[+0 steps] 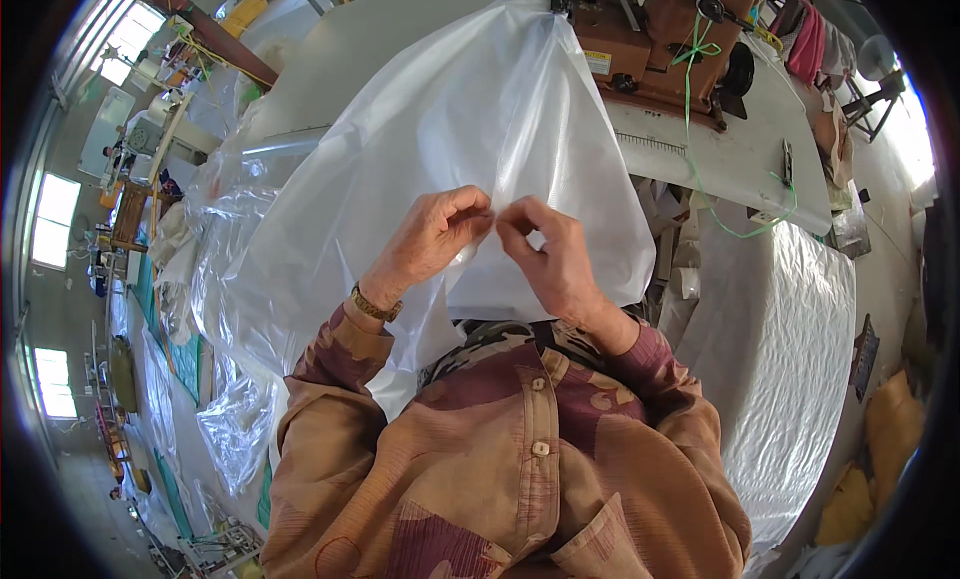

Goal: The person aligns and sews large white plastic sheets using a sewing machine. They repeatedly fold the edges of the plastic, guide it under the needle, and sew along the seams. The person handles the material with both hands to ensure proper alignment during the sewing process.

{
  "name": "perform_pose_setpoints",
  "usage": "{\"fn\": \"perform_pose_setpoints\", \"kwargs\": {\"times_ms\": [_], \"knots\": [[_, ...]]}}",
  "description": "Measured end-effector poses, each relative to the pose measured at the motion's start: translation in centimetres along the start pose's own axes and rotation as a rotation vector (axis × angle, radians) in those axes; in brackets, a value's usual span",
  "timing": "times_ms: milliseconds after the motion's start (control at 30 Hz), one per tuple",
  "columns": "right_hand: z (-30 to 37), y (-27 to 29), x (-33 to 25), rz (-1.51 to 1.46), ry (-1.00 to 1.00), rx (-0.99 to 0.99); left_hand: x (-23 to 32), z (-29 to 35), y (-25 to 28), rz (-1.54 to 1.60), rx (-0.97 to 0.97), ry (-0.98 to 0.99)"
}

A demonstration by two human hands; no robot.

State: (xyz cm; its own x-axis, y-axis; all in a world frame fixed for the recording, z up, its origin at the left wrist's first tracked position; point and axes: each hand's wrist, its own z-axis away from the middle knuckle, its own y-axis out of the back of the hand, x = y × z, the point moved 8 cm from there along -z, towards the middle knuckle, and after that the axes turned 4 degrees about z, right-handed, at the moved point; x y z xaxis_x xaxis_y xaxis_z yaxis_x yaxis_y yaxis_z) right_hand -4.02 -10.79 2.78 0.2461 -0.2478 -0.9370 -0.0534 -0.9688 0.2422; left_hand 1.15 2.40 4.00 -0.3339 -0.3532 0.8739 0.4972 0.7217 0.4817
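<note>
A large sheet of translucent white plastic film [400, 169] drapes over the table and down toward my lap, its far end gathered at a brown sewing machine [640, 39]. My left hand [430, 234] and my right hand [548, 254] meet over the middle of the film, fingertips almost touching. Both hands are closed in a pinch, and a fold of the film's edge appears to run between the fingers of each. A wristwatch [376, 305] is on my left wrist. The exact grip at the fingertips is partly hidden.
A grey worktable [745, 164] carries the machine, with a green string [692, 119] hanging from it. More shiny plastic film [770, 359] lies stacked at my right. Crumpled clear film [235, 419] spreads at my left. A pink cloth [810, 44] hangs at the far right.
</note>
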Motion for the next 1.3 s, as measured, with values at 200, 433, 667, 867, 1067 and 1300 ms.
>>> {"fn": "perform_pose_setpoints", "kwargs": {"times_ms": [200,433,667,867,1067,1300], "knots": [[0.0,-1.9,-1.1,0.26,0.232,-0.09,-1.2,0.4,-0.5,0.204,0.078,0.048],[1.3,-1.6,-2.8,0.504,0.643,-0.135,-3.4,0.1,-1.0,0.529,0.102,0.139],[3.6,11.6,4.6,1.08,0.147,0.617,-1.8,0.3,0.2,0.587,0.223,0.14],[3.4,8.9,4.0,0.929,0.24,0.209,-0.4,0.2,0.3,0.542,0.215,0.088],[2.2,3.0,-3.3,0.562,0.415,-0.234,1.6,-0.2,0.2,0.305,0.173,-0.013],[-0.3,-0.6,-5.8,0.498,0.468,-0.385,4.3,0.1,0.2,-0.01,0.183,-0.206]]}}
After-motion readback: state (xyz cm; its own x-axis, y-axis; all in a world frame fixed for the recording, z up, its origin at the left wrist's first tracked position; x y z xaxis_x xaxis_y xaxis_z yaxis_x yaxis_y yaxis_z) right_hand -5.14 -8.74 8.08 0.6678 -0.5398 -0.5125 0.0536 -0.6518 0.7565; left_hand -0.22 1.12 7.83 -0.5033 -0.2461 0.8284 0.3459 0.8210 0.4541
